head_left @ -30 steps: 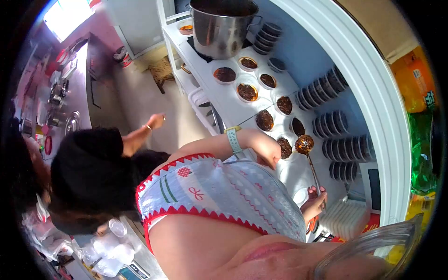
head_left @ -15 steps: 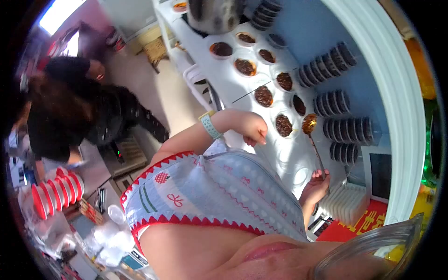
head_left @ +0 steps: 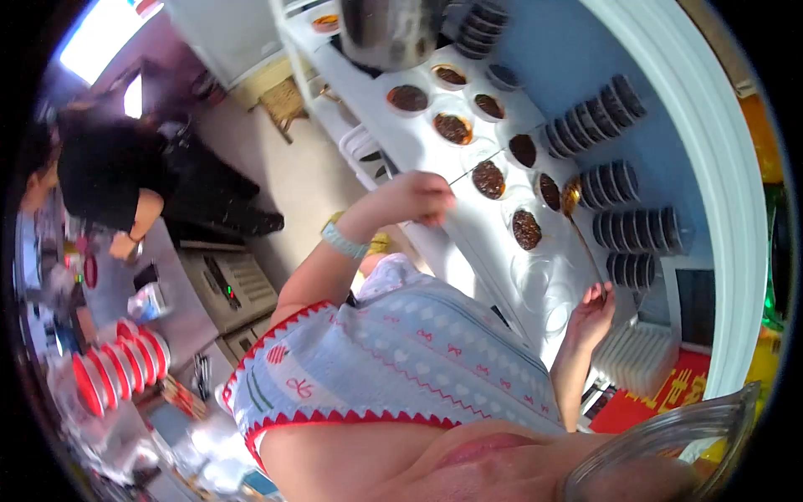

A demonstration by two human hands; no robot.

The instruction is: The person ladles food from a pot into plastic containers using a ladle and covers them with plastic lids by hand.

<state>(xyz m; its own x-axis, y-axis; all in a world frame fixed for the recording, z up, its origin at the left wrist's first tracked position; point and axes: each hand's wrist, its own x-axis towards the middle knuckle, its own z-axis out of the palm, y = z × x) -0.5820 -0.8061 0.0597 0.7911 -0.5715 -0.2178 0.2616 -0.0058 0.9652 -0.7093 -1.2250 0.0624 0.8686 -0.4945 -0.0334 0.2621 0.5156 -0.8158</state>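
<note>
My right hand (head_left: 592, 314) grips the end of a long-handled metal spoon (head_left: 588, 247). Its bowl, coated in orange-brown sauce, is beside a round bowl of dark chunky sauce (head_left: 549, 192), close to the dark stacks. Another filled bowl (head_left: 527, 230) stands nearer to me, with clear round plastic bowls (head_left: 544, 284) after it. My left hand (head_left: 418, 198), below a pale wristwatch, hovers by the table's left edge with curled fingers; nothing shows in them. Several more filled bowls (head_left: 452, 129) run in two rows along the white table (head_left: 477, 243).
A large metal pot (head_left: 393, 33) stands at the table's far end. Stacks of dark-filled round containers (head_left: 594, 117) line the wall side. White containers (head_left: 636, 360) sit near my right arm. To the left, a person in black (head_left: 125, 167) stands at a counter with red-and-white stacked items (head_left: 121, 368).
My left hand has drawn left, away from the bowls. The spoon has shifted slightly toward the dark stacks, still in my right hand. The person in black now has a forearm over the counter.
</note>
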